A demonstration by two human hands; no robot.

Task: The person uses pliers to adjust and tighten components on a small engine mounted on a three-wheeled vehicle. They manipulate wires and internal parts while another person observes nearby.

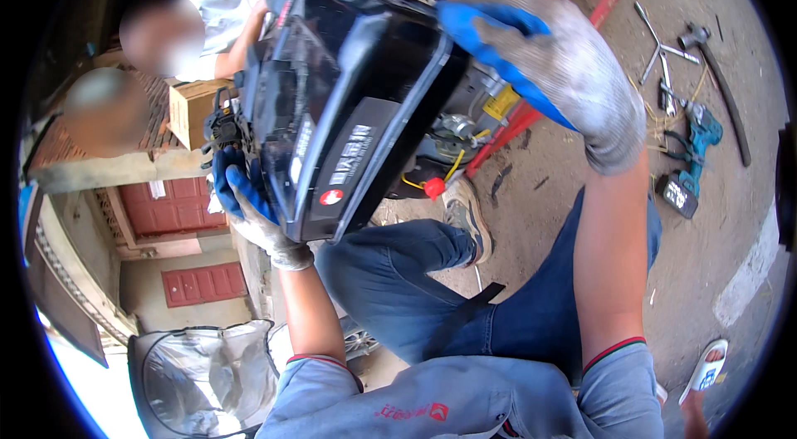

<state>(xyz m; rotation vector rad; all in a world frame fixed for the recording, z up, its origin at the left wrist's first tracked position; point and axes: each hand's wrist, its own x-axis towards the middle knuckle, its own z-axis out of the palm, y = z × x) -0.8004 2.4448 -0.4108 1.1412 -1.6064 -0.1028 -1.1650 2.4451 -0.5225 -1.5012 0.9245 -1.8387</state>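
Note:
A large black boxy machine housing (357, 107) with a labelled side panel tilts in front of me, above my bent knee. My left hand (253, 215), in a blue-and-grey work glove, is closed around the housing's lower left edge, beside a black slotted part (222, 125). My right hand (573, 73), gloved the same way, has its fingers bent over the housing's upper right corner. Its fingertips are partly hidden. Behind the housing show a red metal frame (504, 140), metal engine parts (455, 125) and a red knob (434, 187) near a yellow cable.
On the ground to the right lie a four-way lug wrench (660, 49), a hammer (721, 86), pliers (679, 144) and a teal cordless impact driver (701, 140). A co-worker in a white shirt (224, 11) is across the machine, near a cardboard box (189, 113). A sandalled foot (706, 371) stands lower right.

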